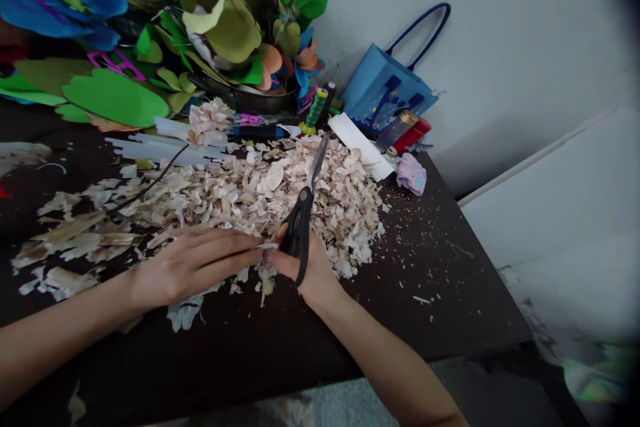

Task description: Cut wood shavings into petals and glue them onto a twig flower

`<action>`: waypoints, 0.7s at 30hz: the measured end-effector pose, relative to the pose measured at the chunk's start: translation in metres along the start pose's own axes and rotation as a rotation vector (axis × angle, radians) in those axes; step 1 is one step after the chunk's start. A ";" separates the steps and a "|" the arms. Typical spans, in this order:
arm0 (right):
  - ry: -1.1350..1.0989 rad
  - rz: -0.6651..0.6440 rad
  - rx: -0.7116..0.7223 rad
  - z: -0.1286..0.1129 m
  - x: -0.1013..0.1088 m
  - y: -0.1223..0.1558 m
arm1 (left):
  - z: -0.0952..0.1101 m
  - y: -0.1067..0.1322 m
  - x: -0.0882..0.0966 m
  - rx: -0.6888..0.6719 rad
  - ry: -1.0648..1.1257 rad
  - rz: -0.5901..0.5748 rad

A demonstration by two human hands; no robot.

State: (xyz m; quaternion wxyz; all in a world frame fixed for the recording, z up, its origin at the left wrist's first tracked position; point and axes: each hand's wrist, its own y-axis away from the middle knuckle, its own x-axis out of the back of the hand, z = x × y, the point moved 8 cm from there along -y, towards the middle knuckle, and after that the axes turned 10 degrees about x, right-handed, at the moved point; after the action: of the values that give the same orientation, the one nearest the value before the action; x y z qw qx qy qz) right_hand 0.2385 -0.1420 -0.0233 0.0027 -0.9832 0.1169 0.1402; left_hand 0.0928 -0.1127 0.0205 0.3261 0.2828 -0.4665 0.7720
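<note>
A pair of black-handled scissors (303,213) rests in my right hand (315,273), the fingers wrapped around its handles. Its metal blades point up and away over the pile and look closed. My left hand (183,265) reaches in from the left with its fingers pressed together. At its fingertips is a small pale petal-like scrap (267,246), which the thumb and fingertips of my right hand also touch. Under and beyond both hands spreads a heap of dry, papery cream scraps (240,193). My left thumb is hidden.
Behind the heap stand big fabric flowers and green leaves (117,97) in a dark pan (260,101). A green thread spool (316,109), a blue bag (385,90), a white strip (360,143) and a crumpled lilac bundle (411,174) line the back of the dark table (450,307).
</note>
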 end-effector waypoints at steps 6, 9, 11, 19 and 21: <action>0.012 -0.002 0.105 -0.008 0.001 -0.004 | -0.002 -0.001 -0.003 -0.023 0.076 -0.041; 0.033 0.014 0.114 -0.005 0.003 -0.003 | -0.001 -0.002 -0.003 -0.025 0.065 -0.044; 0.056 0.027 0.111 -0.003 0.004 -0.002 | 0.001 -0.002 -0.002 -0.028 0.039 -0.038; 0.144 0.022 0.131 -0.009 0.007 -0.003 | -0.003 -0.004 0.000 0.025 0.003 0.047; 0.117 0.023 0.098 -0.008 0.008 -0.004 | -0.007 -0.005 0.000 0.040 0.004 0.057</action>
State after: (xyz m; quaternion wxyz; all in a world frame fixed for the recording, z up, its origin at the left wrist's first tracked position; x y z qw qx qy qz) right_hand 0.2492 -0.1401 -0.0181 0.0425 -0.9870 0.1348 0.0766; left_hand 0.0960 -0.1047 0.0200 0.2992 0.2743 -0.4582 0.7907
